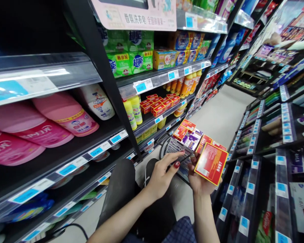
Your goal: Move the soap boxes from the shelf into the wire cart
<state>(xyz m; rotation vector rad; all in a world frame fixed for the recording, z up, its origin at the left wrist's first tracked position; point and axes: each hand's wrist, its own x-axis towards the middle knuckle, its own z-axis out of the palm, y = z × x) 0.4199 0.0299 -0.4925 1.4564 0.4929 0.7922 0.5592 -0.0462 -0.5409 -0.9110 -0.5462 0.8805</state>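
My right hand (pixel 196 180) grips a red box (pixel 211 163) with a yellow edge and a pale label panel, tilted up in front of me. More red packaging (pixel 205 140) shows just behind it; whether it is also in that hand I cannot tell. My left hand (pixel 164 172), with red nails, is beside it over the basket, fingers stretched out and holding nothing visible. Below and beyond the hands stands a grey slatted basket (pixel 173 150). Red boxes (pixel 183 129) and a purple-and-white pack (pixel 192 139) lie on top of it.
On a low left shelf are similar small red boxes (pixel 159 105), beside yellow bottles (pixel 133 111). Green soap packs (pixel 130 62) sit above, pink bottles (pixel 73 118) nearer. Shelving (pixel 253 172) lines the right side. The pale aisle floor (pixel 218 108) runs ahead.
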